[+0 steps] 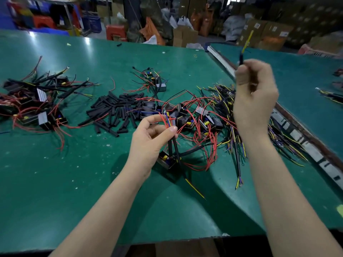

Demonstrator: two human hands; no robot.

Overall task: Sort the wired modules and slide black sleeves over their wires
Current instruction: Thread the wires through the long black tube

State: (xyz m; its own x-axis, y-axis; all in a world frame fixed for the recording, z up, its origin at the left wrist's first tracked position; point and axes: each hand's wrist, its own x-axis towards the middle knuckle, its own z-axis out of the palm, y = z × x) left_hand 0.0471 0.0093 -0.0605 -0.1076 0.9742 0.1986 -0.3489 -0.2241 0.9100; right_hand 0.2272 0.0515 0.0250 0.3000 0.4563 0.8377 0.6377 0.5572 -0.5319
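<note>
While left hand [150, 140] pinches wires [168, 120], module [167, 160] dangles below.

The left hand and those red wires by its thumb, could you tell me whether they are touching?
Touching. The head view shows the left hand pinching the red wires between thumb and fingers.

Green tabletop [55, 182] filling most of the frame, red plastic stools [116, 32] at upper centre-left, blue crates [94, 23] at upper left, stacked cardboard boxes [267, 32] at upper right
</note>
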